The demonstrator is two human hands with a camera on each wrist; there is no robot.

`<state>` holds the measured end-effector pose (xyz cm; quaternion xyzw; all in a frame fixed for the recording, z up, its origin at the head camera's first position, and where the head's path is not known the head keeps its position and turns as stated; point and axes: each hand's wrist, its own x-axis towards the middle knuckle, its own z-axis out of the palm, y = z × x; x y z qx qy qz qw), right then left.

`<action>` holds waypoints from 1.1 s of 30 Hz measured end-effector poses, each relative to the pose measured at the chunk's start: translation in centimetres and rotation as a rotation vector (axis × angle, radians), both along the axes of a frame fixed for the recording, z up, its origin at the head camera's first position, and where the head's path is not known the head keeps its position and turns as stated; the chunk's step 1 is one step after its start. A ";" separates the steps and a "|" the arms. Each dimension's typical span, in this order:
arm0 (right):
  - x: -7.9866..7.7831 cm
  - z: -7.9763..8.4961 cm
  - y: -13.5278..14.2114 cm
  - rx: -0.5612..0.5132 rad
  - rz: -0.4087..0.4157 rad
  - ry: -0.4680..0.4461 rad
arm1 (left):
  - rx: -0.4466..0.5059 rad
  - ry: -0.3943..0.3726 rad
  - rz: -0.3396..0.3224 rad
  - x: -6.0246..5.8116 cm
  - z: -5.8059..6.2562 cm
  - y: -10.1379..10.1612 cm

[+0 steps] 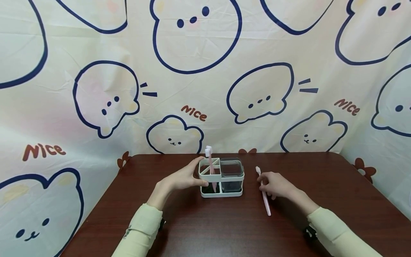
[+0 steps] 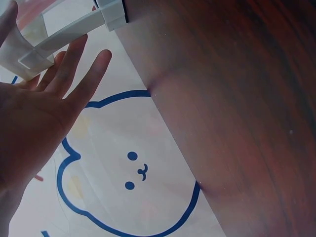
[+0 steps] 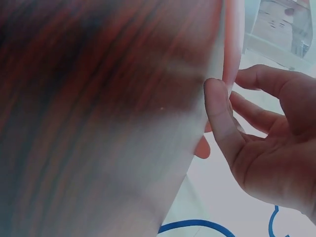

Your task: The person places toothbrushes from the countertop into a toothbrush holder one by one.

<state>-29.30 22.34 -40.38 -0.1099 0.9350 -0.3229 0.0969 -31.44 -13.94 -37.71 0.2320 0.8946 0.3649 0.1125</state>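
A white toothbrush holder (image 1: pixel 226 179) stands on the table, with a pink toothbrush (image 1: pixel 211 168) leaning upright in its divided left side. On its right side sits a clear grey cup (image 1: pixel 232 167). My left hand (image 1: pixel 179 179) grips the holder's left end, thumb at the front and fingers toward the back; the left wrist view shows fingers against the white frame (image 2: pixel 74 33). To the right, my right hand (image 1: pixel 277 184) pinches a second pink toothbrush (image 1: pixel 266 205) between thumb and fingers, its white bristle head pointing away from me. The right wrist view shows the pinched handle (image 3: pixel 234 39).
The dark brown wooden table (image 1: pixel 221 228) ends in a back edge just behind the holder. A pale curtain (image 1: pixel 218 92) printed with blue-outlined bears hangs behind and along the sides.
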 end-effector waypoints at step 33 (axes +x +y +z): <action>-0.5 2.0 -0.3 -0.074 -0.036 0.413 | 0.021 -0.016 0.002 0.2 0.1 0.0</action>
